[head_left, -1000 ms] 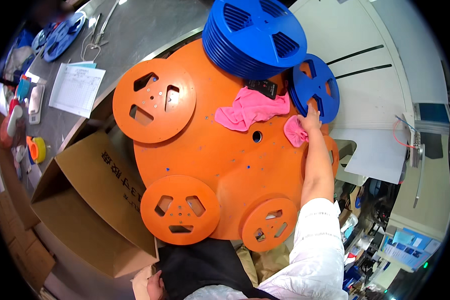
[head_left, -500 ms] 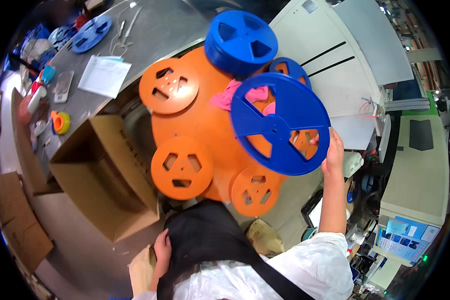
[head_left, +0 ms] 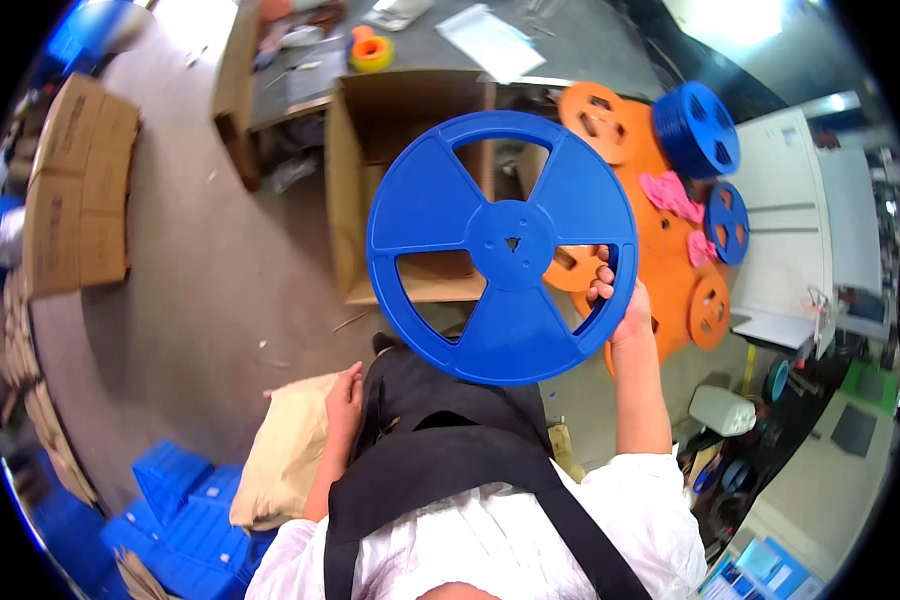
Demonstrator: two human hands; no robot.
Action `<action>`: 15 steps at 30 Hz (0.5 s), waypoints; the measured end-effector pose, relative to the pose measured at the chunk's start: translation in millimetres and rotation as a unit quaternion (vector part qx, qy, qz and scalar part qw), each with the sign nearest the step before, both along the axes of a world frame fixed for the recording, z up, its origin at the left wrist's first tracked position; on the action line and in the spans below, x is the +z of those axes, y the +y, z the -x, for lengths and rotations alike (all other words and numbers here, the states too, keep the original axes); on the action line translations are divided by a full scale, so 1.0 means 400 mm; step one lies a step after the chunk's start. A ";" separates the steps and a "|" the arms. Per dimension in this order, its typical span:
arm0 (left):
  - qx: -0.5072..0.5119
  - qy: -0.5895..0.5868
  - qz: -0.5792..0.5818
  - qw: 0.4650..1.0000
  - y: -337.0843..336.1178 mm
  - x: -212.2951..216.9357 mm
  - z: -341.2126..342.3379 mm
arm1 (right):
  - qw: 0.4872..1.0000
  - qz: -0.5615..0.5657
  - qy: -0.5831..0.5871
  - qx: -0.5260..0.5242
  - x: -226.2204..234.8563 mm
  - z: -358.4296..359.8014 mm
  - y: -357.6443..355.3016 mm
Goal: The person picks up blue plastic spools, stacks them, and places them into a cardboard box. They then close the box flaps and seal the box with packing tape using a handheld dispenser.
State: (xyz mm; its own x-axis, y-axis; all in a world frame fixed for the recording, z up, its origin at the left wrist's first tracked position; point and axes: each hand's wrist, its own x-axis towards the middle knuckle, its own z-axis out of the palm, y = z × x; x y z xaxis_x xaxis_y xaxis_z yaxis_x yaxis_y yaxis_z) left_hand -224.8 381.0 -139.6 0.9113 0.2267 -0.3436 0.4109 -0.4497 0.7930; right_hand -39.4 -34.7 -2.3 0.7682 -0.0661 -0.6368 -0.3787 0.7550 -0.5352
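A large blue reel point(head_left: 440, 200) with three wide cut-outs is held up in front of me. My right hand point(head_left: 625, 305) grips its right rim, fingers curled through a cut-out. Behind and below the reel stands an open cardboard box point(head_left: 346, 230), partly hidden by it. My left hand point(head_left: 345, 395) hangs beside my lap with nothing in it, fingers loosely extended, next to a tan paper-like sack point(head_left: 285, 445). To the right is an orange stand point(head_left: 660, 285) with orange discs point(head_left: 710, 312) on it. A stack of blue reels point(head_left: 692, 130) sits at its far end.
Pink cloth point(head_left: 673, 195) and a single blue reel point(head_left: 727, 223) are on the orange stand. Behind the box runs a grey bench point(head_left: 420, 60) with papers point(head_left: 490, 42) and a yellow tape roll point(head_left: 370, 52). Cartons point(head_left: 80, 190) stand left; blue boxes point(head_left: 185, 520) lie lower left.
My view has swung left. My right hand has carried the blue reel from over the orange stand to in front of the cardboard box. The left hand stays low, by my lap.
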 end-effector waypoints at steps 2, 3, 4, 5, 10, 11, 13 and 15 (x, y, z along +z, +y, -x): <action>0.081 -0.010 0.003 0.997 0.135 0.018 0.057 | 0.999 -0.027 0.013 0.042 0.006 -0.011 0.151; 0.101 -0.026 -0.022 0.994 0.200 0.026 0.085 | 0.997 -0.033 0.020 0.064 0.000 -0.014 0.220; 0.128 -0.024 -0.023 0.991 0.256 0.031 0.111 | 0.995 -0.037 0.030 0.084 -0.010 -0.013 0.280; 0.154 -0.023 -0.024 0.988 0.309 0.034 0.130 | 0.992 -0.060 0.041 0.104 -0.018 -0.016 0.338; 0.246 -0.041 -0.017 0.968 0.468 0.051 0.159 | 0.982 -0.064 0.092 0.151 -0.063 -0.048 0.550; 0.250 -0.048 -0.004 0.967 0.484 0.062 0.144 | 0.981 -0.066 0.102 0.153 -0.072 -0.055 0.584; 0.230 -0.037 -0.020 0.972 0.516 0.089 0.104 | 0.979 -0.055 0.121 0.154 -0.103 -0.077 0.645; 0.204 -0.039 -0.031 0.978 0.534 0.118 0.047 | 0.978 -0.050 0.137 0.147 -0.137 -0.098 0.690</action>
